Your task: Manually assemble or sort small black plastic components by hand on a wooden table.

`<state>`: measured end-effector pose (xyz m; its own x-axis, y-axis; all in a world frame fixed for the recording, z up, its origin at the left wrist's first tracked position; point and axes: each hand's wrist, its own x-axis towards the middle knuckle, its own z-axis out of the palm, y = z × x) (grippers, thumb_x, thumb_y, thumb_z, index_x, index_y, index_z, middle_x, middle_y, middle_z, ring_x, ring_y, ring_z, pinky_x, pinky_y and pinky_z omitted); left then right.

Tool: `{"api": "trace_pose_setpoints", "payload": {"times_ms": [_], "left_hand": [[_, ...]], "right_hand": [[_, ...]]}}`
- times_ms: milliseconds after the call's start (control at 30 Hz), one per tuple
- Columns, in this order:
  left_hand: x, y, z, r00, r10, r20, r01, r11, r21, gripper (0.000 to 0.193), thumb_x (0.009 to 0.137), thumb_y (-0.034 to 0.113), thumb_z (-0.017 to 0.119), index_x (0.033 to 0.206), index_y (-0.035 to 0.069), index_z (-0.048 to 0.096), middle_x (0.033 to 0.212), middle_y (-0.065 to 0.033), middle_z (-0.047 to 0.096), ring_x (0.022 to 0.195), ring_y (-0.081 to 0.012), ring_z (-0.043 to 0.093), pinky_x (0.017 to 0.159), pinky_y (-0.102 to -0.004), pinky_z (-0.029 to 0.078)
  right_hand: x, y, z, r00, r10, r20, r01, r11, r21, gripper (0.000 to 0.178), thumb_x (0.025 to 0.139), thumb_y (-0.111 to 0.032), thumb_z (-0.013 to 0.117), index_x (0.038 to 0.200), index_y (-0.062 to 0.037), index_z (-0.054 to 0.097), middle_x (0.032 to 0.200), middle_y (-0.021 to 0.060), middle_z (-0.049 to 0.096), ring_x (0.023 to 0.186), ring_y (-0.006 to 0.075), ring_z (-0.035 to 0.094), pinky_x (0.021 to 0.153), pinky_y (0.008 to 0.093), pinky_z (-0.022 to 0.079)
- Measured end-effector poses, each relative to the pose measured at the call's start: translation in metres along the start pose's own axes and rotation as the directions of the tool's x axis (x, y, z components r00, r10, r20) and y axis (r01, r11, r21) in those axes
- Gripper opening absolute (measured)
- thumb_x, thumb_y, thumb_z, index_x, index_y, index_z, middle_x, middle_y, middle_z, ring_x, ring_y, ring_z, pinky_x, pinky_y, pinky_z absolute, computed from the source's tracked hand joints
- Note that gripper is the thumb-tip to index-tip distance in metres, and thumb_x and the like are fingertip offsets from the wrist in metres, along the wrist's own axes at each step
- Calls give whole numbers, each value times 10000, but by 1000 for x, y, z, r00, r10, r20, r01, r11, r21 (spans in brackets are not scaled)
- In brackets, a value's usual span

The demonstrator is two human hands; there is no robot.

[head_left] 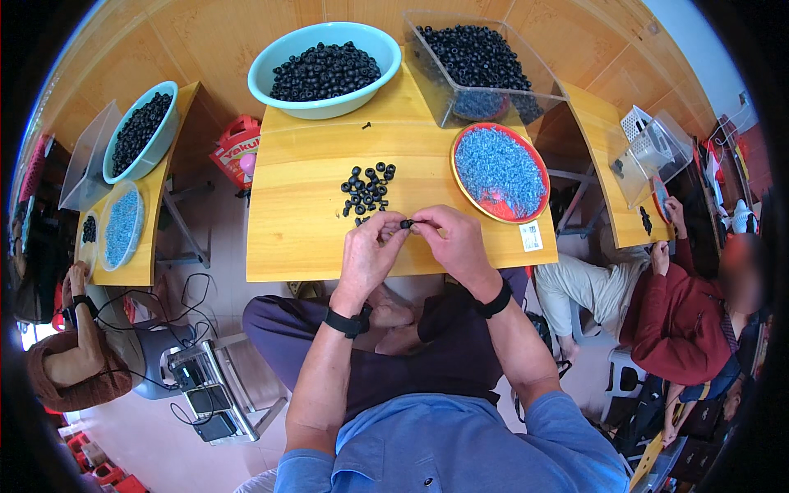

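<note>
Head view: The left grip [370,251] and right grip [454,246] meet over the near part of the table [300,205], fingertips pinching one black part [406,223] between them; two-sided support probably steadies it. Loose parts [368,200] lie just ahead and left of the grip, likely for short reach. The tray [503,212] of blue bits [500,164] sits ahead and right, apparently within right-side reach. Farther ahead, the basin [325,109] and clear bin [442,103] presumably hold bulk stock.
</note>
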<state>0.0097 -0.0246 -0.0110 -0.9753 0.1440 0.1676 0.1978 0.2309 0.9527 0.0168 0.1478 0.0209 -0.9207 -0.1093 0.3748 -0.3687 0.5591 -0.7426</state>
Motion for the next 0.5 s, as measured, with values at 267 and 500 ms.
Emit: {"api": "trace_pose_setpoints", "payload": {"times_ms": [267, 500], "left_hand": [[0, 2, 0, 1000, 28, 4, -28, 1000, -14, 197, 893, 27, 734, 1082, -9, 693, 884, -133, 748, 781, -174, 732, 716, -295, 577], [1, -3, 0, 1000, 18, 11, -18, 999, -29, 201, 892, 35, 736, 1086, -7, 701, 880, -132, 746, 770, -169, 725, 710, -293, 575]], "right_hand": [[-2, 2, -2, 998, -67, -2, 66, 997, -41, 122, 861, -8, 720, 982, -1, 735, 913, 143, 738, 833, 278, 727, 725, 344, 564], [-1, 5, -3, 996, -86, 12, 86, 995, -40, 139, 859, -6, 689, 994, -6, 720, 916, 157, 728, 834, 326, 714, 726, 383, 565]]}}
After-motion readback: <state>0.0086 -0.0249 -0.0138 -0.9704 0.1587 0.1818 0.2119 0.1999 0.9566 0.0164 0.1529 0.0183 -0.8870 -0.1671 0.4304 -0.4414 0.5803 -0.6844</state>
